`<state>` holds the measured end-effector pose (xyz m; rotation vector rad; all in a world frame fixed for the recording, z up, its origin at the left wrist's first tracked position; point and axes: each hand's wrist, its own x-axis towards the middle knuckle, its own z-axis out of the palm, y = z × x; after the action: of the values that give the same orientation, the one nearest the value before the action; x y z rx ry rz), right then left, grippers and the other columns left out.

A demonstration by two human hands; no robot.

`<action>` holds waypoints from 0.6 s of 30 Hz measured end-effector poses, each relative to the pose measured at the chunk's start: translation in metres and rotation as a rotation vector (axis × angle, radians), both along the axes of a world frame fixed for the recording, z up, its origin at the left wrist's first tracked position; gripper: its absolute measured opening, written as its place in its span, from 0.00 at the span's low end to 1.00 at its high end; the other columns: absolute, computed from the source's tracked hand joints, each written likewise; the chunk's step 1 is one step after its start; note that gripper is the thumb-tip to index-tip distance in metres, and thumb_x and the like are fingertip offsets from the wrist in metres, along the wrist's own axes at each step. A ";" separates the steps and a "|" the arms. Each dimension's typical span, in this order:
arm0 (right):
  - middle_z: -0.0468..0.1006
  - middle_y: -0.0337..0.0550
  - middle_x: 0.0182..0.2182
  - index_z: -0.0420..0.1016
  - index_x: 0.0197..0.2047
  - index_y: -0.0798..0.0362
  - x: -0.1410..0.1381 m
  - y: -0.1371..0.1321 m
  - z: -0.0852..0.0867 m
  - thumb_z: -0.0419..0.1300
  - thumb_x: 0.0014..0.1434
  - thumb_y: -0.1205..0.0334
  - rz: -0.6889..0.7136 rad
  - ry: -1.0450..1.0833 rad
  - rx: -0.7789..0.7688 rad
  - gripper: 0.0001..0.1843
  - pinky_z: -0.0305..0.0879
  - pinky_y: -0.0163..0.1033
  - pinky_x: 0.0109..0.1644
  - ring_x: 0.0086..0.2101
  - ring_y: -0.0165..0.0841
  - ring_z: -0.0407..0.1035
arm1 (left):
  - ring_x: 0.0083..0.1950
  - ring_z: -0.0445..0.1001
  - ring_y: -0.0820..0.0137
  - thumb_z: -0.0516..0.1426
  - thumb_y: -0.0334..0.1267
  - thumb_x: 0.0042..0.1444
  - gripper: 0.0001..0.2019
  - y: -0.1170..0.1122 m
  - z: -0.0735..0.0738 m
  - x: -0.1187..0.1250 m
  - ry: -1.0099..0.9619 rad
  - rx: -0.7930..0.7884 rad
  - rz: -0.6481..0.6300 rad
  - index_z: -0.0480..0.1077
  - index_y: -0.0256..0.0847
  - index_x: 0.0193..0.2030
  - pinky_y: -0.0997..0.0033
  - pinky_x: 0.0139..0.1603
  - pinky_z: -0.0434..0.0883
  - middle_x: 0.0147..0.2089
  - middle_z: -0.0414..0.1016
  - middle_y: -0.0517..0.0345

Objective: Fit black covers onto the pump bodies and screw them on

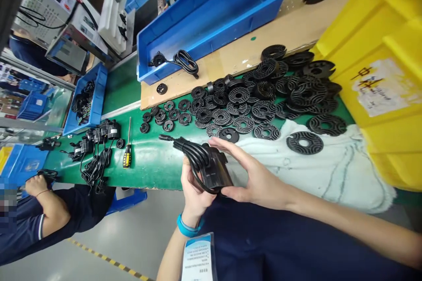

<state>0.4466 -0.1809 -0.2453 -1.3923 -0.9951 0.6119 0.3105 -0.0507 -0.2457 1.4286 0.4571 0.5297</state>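
Just in front of my body is a black corded unit [216, 171], a boxy plastic housing that may be a small pump. Its black cable [193, 151] is looped into a bundle with the plug end pointing left. My left hand [194, 189] is closed around the unit's lower left side and the cable. On the other side, the fingers and thumb of my right hand [253, 178] grip the top and bottom edges of the housing. Beyond my hands lie several loose black slotted discs [239, 94]. The palm side of my left hand is partly hidden.
A white cloth [339, 171] lies on the green bench, beside a yellow bin [389, 74]. Farther back stands a blue tray [214, 13]. To the left are a screwdriver [127, 153], several corded units [99, 136] and a co-worker's hand [37, 185].
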 end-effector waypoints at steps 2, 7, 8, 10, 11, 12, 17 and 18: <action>0.63 0.54 0.72 0.57 0.76 0.47 0.000 0.005 -0.002 0.70 0.60 0.49 0.015 0.022 -0.011 0.46 0.57 0.60 0.75 0.71 0.50 0.58 | 0.65 0.75 0.50 0.73 0.54 0.49 0.43 0.005 -0.009 -0.004 0.001 0.010 0.030 0.65 0.42 0.68 0.53 0.69 0.71 0.64 0.75 0.42; 0.70 0.53 0.67 0.70 0.70 0.46 0.001 0.024 -0.013 0.71 0.59 0.55 0.072 -0.018 0.000 0.38 0.62 0.58 0.73 0.67 0.49 0.65 | 0.73 0.67 0.48 0.72 0.54 0.50 0.40 0.024 -0.025 -0.019 0.071 0.047 0.018 0.68 0.43 0.67 0.50 0.75 0.65 0.69 0.70 0.43; 0.71 0.53 0.66 0.70 0.70 0.46 0.002 0.026 -0.013 0.72 0.58 0.55 0.094 -0.030 -0.009 0.38 0.63 0.57 0.72 0.67 0.49 0.65 | 0.73 0.67 0.48 0.72 0.51 0.50 0.39 0.028 -0.025 -0.023 0.084 0.075 0.007 0.68 0.44 0.67 0.49 0.76 0.64 0.69 0.69 0.43; 0.70 0.53 0.67 0.69 0.71 0.46 0.004 0.030 -0.011 0.72 0.58 0.56 0.148 -0.048 -0.035 0.40 0.63 0.57 0.72 0.67 0.49 0.65 | 0.72 0.68 0.50 0.72 0.45 0.51 0.37 0.032 -0.021 -0.030 0.108 0.123 -0.012 0.67 0.45 0.67 0.47 0.76 0.63 0.68 0.68 0.45; 0.69 0.53 0.68 0.69 0.72 0.46 0.005 0.032 -0.009 0.72 0.57 0.56 0.176 -0.055 -0.047 0.40 0.62 0.57 0.73 0.68 0.49 0.64 | 0.71 0.69 0.51 0.72 0.43 0.51 0.37 0.034 -0.019 -0.032 0.119 0.140 -0.019 0.66 0.46 0.67 0.47 0.76 0.63 0.67 0.68 0.45; 0.69 0.53 0.68 0.70 0.71 0.46 0.005 0.033 -0.007 0.72 0.57 0.57 0.200 -0.060 -0.053 0.40 0.62 0.57 0.72 0.68 0.49 0.64 | 0.69 0.69 0.51 0.72 0.41 0.51 0.37 0.034 -0.017 -0.034 0.130 0.150 -0.019 0.66 0.46 0.67 0.47 0.75 0.65 0.65 0.68 0.46; 0.72 0.53 0.66 0.76 0.67 0.46 0.002 0.042 -0.005 0.71 0.56 0.62 0.195 -0.018 -0.047 0.34 0.65 0.57 0.71 0.66 0.48 0.67 | 0.61 0.73 0.56 0.68 0.45 0.54 0.31 0.028 -0.016 -0.030 0.139 0.108 0.050 0.65 0.45 0.62 0.50 0.66 0.73 0.57 0.69 0.48; 0.72 0.52 0.65 0.76 0.66 0.45 0.000 0.044 -0.007 0.71 0.56 0.62 0.181 0.000 -0.044 0.34 0.65 0.57 0.70 0.65 0.48 0.68 | 0.59 0.74 0.57 0.68 0.46 0.54 0.30 0.027 -0.016 -0.027 0.131 0.086 0.060 0.64 0.46 0.61 0.51 0.64 0.74 0.55 0.70 0.49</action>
<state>0.4469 -0.1370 -0.2526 -1.3492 -1.1219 0.7716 0.2830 -0.0238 -0.2617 1.5424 0.5895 0.5108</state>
